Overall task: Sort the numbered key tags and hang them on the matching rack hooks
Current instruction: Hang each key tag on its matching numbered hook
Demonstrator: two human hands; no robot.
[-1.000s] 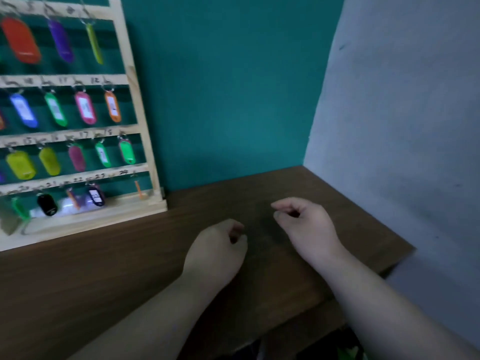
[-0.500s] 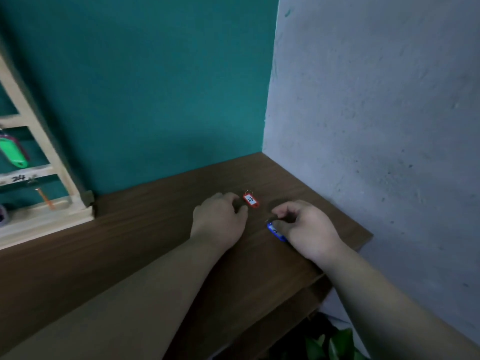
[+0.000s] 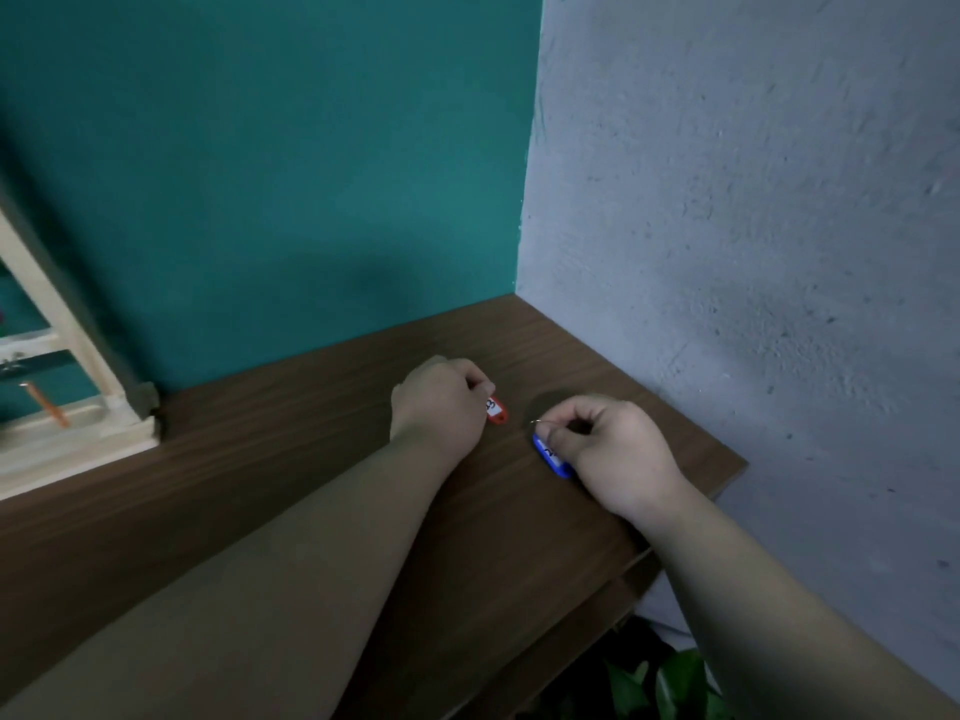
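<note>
Key tags: two in view, one red tag and one blue tag, both flat on the table, well right of the rack. Left hand is curled, fingertips pinching the red tag's top end. Right hand pinches the blue tag's wire ring. One rack, only its right edge shows.

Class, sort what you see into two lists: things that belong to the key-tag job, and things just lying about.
Part of the job: red key tag, blue key tag, wooden rack, left hand, right hand.
Just there: plant leaves, table.
</note>
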